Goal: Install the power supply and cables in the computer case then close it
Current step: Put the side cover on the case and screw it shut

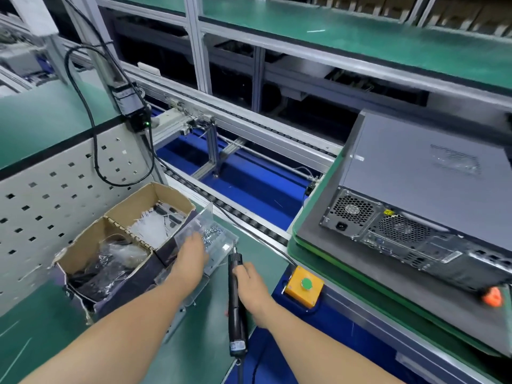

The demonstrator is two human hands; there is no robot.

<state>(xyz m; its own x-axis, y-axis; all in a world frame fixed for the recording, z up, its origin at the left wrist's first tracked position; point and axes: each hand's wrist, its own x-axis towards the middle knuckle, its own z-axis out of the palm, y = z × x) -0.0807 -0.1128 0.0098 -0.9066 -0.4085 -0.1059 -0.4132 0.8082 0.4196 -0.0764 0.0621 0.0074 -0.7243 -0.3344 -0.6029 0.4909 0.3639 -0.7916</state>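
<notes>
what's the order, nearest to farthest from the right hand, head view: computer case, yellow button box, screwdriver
1. screwdriver, gripped by the right hand
2. yellow button box, just right of it
3. computer case, farther right and back

I get bright, even overhead light with soft, short shadows. A white glint marks the shelf at one o'clock; the case lid shows a pale sheen at three. Rails bow toward the edges. The tray at seven is smeared; the screwdriver at six is sharp.
</notes>
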